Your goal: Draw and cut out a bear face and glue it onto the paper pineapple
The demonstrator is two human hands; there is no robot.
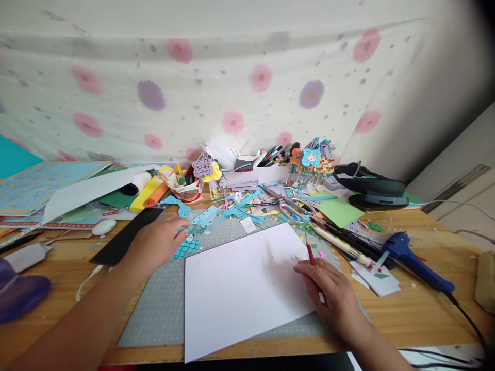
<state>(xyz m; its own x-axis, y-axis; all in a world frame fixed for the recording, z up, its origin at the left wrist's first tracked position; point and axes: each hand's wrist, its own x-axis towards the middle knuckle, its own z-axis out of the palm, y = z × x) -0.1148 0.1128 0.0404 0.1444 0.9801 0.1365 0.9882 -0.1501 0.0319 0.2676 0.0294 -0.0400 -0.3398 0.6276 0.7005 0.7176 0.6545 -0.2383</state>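
A red pencil is held in my right hand, its shaft slanting up between thumb and fingers. That hand rests over the right edge of a blank white sheet of paper, which lies askew on a grey cutting mat. My left hand reaches past the sheet's upper left corner, fingers slightly apart. Its fingertips are at the edge of a teal patterned paper cut-out with a small animal face. Whether they touch it I cannot tell.
Paper scraps and scissors lie behind the sheet. A blue glue gun with its cord is at the right. A black phone sits under the left forearm, near a white mouse. A paper tub stands behind.
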